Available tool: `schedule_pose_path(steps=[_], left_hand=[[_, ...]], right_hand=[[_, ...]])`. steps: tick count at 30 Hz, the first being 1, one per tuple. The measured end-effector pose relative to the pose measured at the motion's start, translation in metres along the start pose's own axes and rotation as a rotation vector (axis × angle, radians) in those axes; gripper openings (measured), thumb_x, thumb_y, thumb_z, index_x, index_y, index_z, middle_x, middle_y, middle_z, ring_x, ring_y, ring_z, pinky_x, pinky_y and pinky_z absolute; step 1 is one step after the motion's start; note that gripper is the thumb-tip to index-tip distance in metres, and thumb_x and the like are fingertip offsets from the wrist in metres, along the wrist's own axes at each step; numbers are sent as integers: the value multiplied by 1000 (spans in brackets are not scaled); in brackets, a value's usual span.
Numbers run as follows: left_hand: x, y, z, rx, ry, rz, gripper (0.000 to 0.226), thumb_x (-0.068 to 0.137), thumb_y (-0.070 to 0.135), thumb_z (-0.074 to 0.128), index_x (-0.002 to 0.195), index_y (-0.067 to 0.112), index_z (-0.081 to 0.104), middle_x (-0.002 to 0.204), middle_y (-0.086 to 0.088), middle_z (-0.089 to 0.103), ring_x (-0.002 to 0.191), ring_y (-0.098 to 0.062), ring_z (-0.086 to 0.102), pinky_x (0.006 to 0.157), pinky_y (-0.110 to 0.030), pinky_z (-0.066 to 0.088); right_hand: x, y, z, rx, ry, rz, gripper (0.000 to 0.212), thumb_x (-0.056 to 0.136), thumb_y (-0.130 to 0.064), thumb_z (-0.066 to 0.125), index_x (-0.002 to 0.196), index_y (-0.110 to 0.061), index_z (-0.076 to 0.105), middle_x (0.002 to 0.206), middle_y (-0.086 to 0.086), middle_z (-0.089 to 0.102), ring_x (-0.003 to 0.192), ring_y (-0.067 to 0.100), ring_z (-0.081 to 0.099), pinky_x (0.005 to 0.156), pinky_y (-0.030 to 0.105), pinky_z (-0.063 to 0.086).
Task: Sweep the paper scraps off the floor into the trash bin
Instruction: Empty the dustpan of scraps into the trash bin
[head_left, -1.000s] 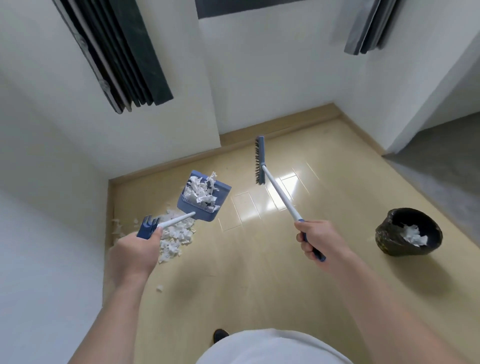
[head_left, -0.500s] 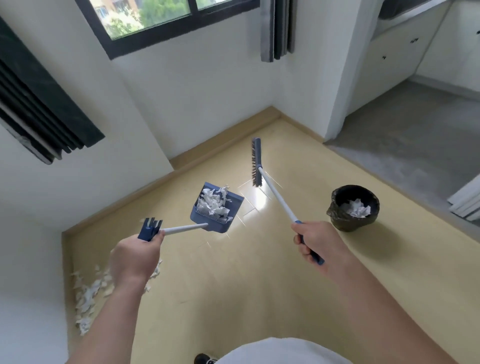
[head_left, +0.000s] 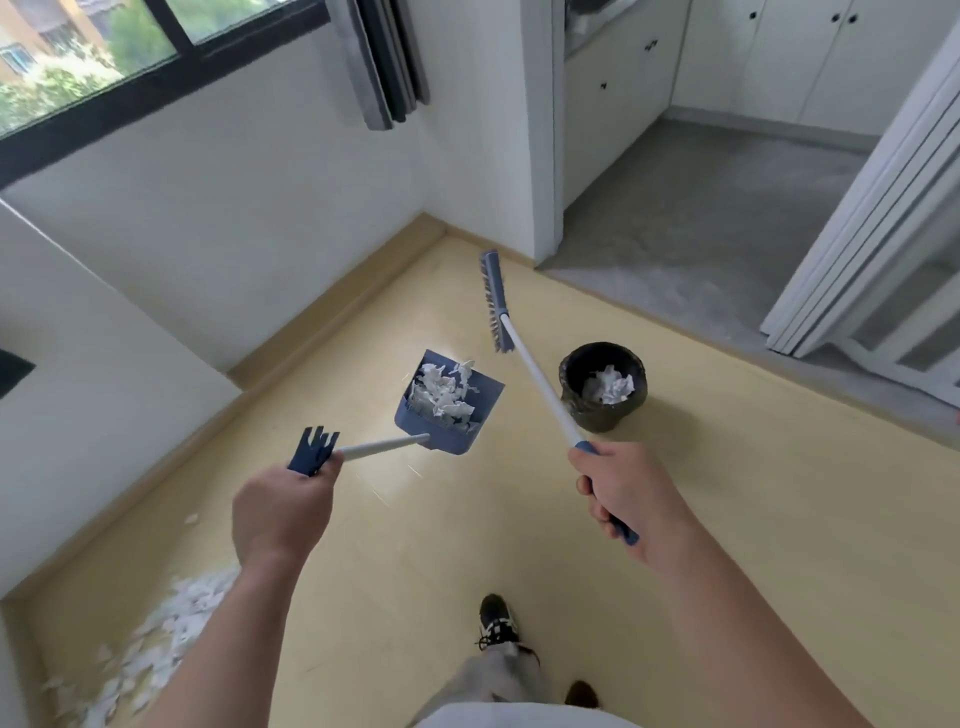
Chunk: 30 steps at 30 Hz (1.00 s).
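My left hand (head_left: 280, 512) grips the white handle of a blue dustpan (head_left: 449, 410), held level above the floor and heaped with white paper scraps (head_left: 441, 392). My right hand (head_left: 623, 493) grips the blue end of a broom (head_left: 511, 338) whose brush head is raised off the floor, pointing away from me. The black-lined trash bin (head_left: 605, 387) stands on the floor just right of the dustpan, behind the broom stick, with crumpled paper inside. A pile of scraps (head_left: 156, 639) lies on the floor at the lower left, by the wall.
The yellow floor (head_left: 467, 545) runs between white walls on the left and back. A grey floor area (head_left: 701, 218) with white cabinets (head_left: 727, 57) opens at the upper right, beside a folding door (head_left: 872, 234). My leg and shoe (head_left: 498, 621) are below.
The view has turned right, away from the scrap pile. The loaded dustpan and the raised broom have come closer to the trash bin, which now stands just beside the pan.
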<state>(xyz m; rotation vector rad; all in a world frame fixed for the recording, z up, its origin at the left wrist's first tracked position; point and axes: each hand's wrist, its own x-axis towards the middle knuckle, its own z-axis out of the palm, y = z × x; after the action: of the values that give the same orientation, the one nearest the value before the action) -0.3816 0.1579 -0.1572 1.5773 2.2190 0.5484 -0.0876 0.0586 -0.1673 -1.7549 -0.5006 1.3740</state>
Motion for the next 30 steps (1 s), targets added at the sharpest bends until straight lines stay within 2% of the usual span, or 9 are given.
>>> schedule_pose_path(steps=[5, 9, 13, 22, 30], left_hand=[[29, 47, 38, 54, -68, 99, 55, 91, 51, 62, 57, 8, 60, 52, -9, 57, 57, -32, 57, 49, -31, 39], [57, 78, 73, 58, -138, 129, 55, 91, 50, 61, 54, 10, 52, 48, -5, 50, 52, -30, 50, 48, -29, 34], [86, 114, 100, 64, -204, 169, 52, 91, 47, 61, 54, 11, 53, 50, -5, 52, 52, -28, 52, 47, -28, 34], [113, 186, 140, 149, -304, 272, 46, 91, 48, 61, 62, 12, 59, 56, -4, 58, 56, -24, 54, 48, -26, 35], [94, 234, 173, 267, -337, 368, 43, 89, 49, 60, 62, 16, 58, 57, 1, 60, 51, -22, 55, 49, -22, 35]], right_hand=[[23, -15, -29, -3, 85, 29, 20, 95, -18, 54, 77, -9, 57, 62, 3, 46, 37, 12, 32, 36, 20, 25], [51, -31, -47, -2, 162, 61, 25, 95, -18, 53, 98, 5, 61, 65, 4, 45, 38, 11, 31, 36, 20, 25], [75, -50, -64, -22, 222, 85, 28, 95, -19, 53, 108, 5, 62, 66, 5, 45, 39, 11, 31, 38, 21, 25], [106, -66, -95, 50, 317, 149, 22, 94, -17, 54, 105, -3, 67, 65, 3, 47, 38, 11, 31, 36, 20, 25], [120, -67, -132, 79, 337, 162, 13, 96, -15, 54, 95, -9, 66, 65, 4, 48, 38, 11, 32, 37, 21, 24]])
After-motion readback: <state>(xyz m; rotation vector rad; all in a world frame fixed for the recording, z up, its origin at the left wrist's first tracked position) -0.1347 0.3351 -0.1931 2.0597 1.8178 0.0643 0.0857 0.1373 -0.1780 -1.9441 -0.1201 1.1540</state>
